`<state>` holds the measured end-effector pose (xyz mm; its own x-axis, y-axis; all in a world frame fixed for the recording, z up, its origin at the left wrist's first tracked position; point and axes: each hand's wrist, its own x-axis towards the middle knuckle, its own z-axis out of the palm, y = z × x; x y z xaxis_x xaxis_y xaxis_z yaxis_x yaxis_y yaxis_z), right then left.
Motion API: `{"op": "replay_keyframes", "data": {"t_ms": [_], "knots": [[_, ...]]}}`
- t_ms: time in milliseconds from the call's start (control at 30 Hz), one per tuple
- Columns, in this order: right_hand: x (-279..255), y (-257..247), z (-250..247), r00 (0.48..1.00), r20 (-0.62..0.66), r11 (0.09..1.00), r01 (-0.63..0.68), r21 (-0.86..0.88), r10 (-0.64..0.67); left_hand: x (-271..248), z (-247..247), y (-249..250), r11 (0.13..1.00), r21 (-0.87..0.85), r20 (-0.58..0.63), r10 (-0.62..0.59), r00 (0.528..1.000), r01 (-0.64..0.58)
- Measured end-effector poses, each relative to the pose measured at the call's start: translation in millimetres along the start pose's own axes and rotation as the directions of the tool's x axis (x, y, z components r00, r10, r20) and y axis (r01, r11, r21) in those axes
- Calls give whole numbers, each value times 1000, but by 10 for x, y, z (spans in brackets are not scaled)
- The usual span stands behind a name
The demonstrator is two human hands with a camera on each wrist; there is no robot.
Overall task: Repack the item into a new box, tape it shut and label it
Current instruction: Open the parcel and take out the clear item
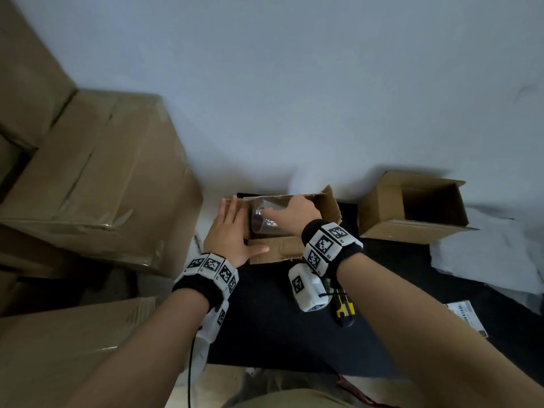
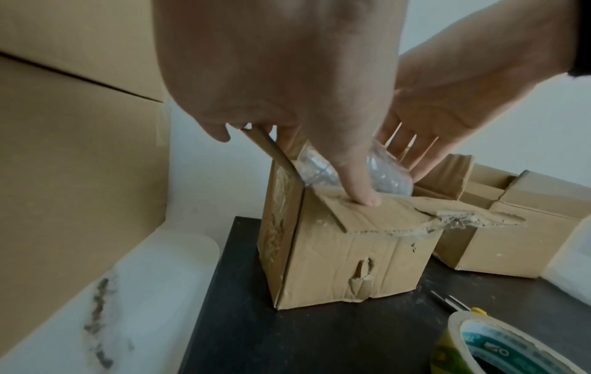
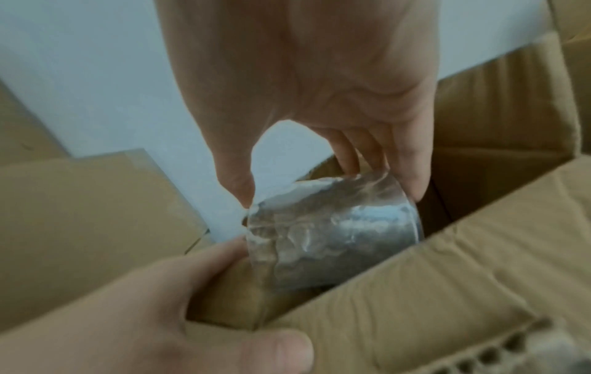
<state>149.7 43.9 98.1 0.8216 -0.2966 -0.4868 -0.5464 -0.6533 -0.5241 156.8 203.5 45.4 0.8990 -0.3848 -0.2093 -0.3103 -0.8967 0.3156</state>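
Head cam: right hand (image 1: 297, 213) down in torn box (image 1: 273, 251) at mat's (image 1: 265, 313) back edge, fingers curled round glass (image 1: 265, 222). Left wrist: left hand (image 2: 288, 83) gripping box corner, thumb (image 2: 361, 187) pressing front flap. Right wrist: glass half out, pinched at rim.
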Motion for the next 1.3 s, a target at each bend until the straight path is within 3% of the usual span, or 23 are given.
{"op": "replay_keyframes", "data": {"t_ms": [200, 367, 500, 633, 767, 1000, 1167, 1300], "knots": [[-209, 19, -295, 1000, -6, 995, 24, 94, -24, 7, -135, 107, 1000, 4, -28, 29, 999, -29], [-333, 82, -423, 998, -57, 971, 21, 239, -7, -29, -311, 301, 988, -104, -156, 93, 983, -110], [-416, 188, -522, 997, -80, 854, 24, 520, 21, -115, -434, 458, 900, -412, -208, 61, 976, -144], [-622, 368, -612, 1000, -5, 691, -12, 723, 23, -209, -500, 664, 849, -472, -263, 119, 957, -235], [-820, 635, -663, 1000, -27, 646, 30, 763, -15, -258, -467, 889, 813, -490, -262, 208, 942, -315], [-1110, 1124, -836, 988, -133, 590, 154, 793, -79, -268, -344, 1360, 760, -450, -354, 329, 875, -468], [-1124, 1524, -1123, 949, -285, 669, 298, 681, -133, -224, -278, 1831, 756, -396, -368, 390, 844, -521], [-989, 1844, -1475, 931, -321, 689, 348, 636, -173, -77, -242, 2258, 766, -369, -350, 410, 842, -527]]}}
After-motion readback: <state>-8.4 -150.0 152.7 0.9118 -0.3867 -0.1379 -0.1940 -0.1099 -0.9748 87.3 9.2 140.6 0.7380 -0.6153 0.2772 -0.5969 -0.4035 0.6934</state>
